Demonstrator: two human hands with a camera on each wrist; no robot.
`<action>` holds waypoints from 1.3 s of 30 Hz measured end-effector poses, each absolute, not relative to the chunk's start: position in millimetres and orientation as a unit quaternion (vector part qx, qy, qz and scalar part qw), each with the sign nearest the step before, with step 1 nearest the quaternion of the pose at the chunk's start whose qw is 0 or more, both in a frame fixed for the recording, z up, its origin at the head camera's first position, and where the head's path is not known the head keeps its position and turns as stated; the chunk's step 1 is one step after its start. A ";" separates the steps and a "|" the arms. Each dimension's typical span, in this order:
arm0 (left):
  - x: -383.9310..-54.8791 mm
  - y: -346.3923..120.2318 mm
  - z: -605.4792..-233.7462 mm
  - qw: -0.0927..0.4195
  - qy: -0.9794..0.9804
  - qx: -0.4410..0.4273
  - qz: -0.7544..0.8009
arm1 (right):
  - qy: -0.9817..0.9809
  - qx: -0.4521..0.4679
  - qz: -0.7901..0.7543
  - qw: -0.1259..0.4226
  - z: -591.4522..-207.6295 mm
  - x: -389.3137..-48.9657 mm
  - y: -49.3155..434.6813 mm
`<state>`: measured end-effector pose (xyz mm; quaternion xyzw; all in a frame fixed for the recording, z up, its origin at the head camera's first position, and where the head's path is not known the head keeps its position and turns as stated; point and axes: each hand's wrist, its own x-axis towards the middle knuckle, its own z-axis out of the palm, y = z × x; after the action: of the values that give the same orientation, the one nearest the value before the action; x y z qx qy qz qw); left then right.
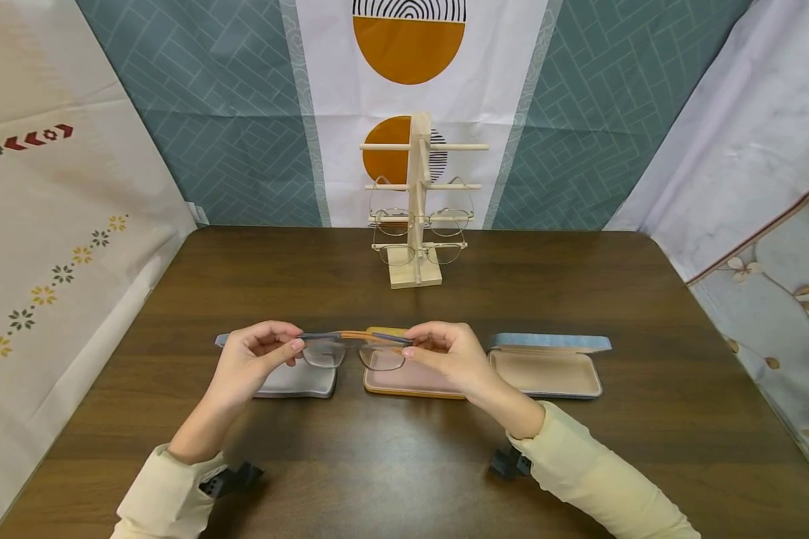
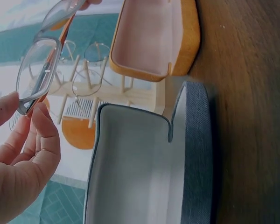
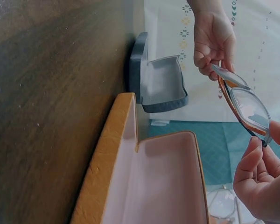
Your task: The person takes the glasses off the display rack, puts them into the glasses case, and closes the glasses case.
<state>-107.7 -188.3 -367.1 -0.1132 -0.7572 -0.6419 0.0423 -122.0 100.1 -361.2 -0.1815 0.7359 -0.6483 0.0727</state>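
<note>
A pair of eyeglasses [image 1: 353, 335] with clear lenses and grey-and-orange temples is held up in front of me. The temples look folded across behind the lenses. My left hand [image 1: 255, 356] pinches one end of the frame between thumb and fingers, and my right hand [image 1: 450, 356] pinches the other end. Below the glasses lies an open orange case [image 3: 168, 172] with a pink lining. Partly hidden behind my left hand is an open blue-grey denim-like case [image 2: 198, 154] with a pale grey lining. Both wrist views show the glasses clear of the cases.
To the right of the orange case, an open blue case [image 1: 546, 373] with a beige lining lies on the dark wooden table [image 1: 391, 457]. A wooden display rack [image 1: 416, 195] at the back carries two pairs of thin-rimmed glasses [image 1: 448, 254]. Patterned cloths hang around the table.
</note>
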 end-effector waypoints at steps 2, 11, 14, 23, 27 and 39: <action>-107.0 -190.7 -367.7 0.039 -0.760 -0.111 -0.640 | 0.737 -0.178 -0.647 0.079 -362.1 -121.7 97.7; -102.3 -201.3 -372.8 0.029 -0.751 -0.104 -0.651 | 0.734 -0.187 -0.647 0.086 -370.3 -123.6 86.1; -101.3 -205.2 -373.3 0.033 -0.761 -0.103 -0.639 | 0.729 -0.191 -0.652 0.085 -372.7 -123.8 81.9; -97.1 -217.2 -376.1 0.025 -0.762 -0.092 -0.641 | 0.718 -0.189 -0.663 0.096 -376.7 -122.5 69.4; -95.8 -223.0 -377.7 0.028 -0.752 -0.093 -0.652 | 0.717 -0.186 -0.664 0.107 -379.0 -121.8 62.5; -105.9 -260.8 -414.7 0.017 -0.752 -0.088 -0.653 | 0.733 -0.175 -0.645 0.127 -383.7 -125.3 40.7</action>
<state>-105.9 -260.8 -414.7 -0.0882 -0.7524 -0.6525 0.0175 -125.3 40.7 -383.7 -0.1749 0.7328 -0.6452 0.1270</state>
